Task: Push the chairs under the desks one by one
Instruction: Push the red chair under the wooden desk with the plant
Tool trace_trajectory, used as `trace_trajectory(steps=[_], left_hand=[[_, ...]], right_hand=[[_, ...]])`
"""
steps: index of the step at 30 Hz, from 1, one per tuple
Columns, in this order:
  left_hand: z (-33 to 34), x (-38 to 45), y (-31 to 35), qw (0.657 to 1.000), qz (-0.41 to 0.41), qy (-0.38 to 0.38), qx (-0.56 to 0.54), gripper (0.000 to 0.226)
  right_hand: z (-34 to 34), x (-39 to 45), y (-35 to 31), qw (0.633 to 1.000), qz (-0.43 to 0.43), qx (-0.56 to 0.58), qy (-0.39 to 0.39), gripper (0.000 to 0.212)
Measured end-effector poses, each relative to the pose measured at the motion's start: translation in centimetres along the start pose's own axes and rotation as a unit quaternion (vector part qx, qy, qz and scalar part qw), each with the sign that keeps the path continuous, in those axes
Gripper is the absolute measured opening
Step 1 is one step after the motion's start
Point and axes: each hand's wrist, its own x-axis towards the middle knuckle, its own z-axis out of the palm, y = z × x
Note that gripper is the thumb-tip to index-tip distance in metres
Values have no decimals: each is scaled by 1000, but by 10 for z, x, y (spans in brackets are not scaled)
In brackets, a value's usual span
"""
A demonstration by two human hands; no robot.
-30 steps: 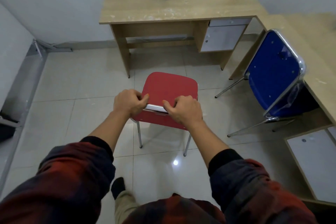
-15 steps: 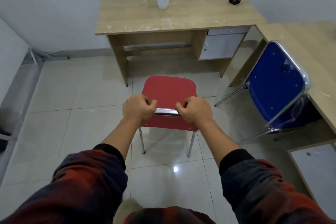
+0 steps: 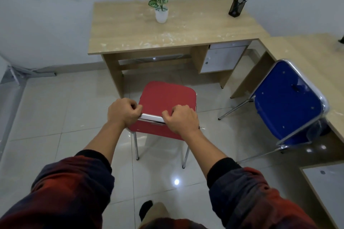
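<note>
A red chair point(image 3: 168, 96) with chrome legs stands on the tiled floor just in front of the wooden desk point(image 3: 130, 31) against the far wall. My left hand point(image 3: 123, 111) and my right hand point(image 3: 181, 120) both grip the chrome top rail of its backrest, one at each end. The seat's front edge is level with the desk's left leg. A blue chair point(image 3: 286, 102) stands to the right, its seat partly under a second desk point(image 3: 305, 46) along the right side.
A potted plant point(image 3: 161, 12) and a black pen holder point(image 3: 235, 8) sit on the far desk. White drawers point(image 3: 220, 57) fill its right side. A metal frame point(image 3: 13, 78) lies by the left wall. A white cabinet point(image 3: 329, 188) is at the lower right.
The red chair has moved forward toward the far desk with both hands still on its backrest. The desk is nearer in the view and more of the plant shows.
</note>
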Motion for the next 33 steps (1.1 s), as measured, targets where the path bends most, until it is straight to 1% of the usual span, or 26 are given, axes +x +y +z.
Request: trace_trajectory(steps=[5, 10, 17, 22, 25, 28, 31, 33], left_hand=[[-7, 46, -15, 999, 1, -32, -34, 37], [-19, 86, -19, 999, -11, -39, -33, 37], [-14, 107, -4, 998, -34, -47, -8, 37], [-10, 105, 7, 997, -68, -44, 8, 35], [4, 84, 31, 994, -101, -32, 8, 35], [25, 57, 75, 992, -125, -9, -13, 36], [46, 32, 123, 994, -108, 2, -29, 36], [54, 23, 151, 994, -104, 12, -36, 38]], right_hand=[[4, 38, -22, 1000, 15, -11, -2, 47], [9, 78, -36, 1000, 23, -15, 5, 48], [10, 109, -22, 1000, 16, -8, 7, 48], [6, 118, -13, 999, -26, 5, -20, 52], [-3, 112, 17, 997, -52, 7, -50, 53], [-28, 114, 67, 995, -80, -4, -67, 51], [-61, 119, 113, 990, -102, -6, -95, 46], [-78, 123, 133, 990, -106, -11, -97, 44]])
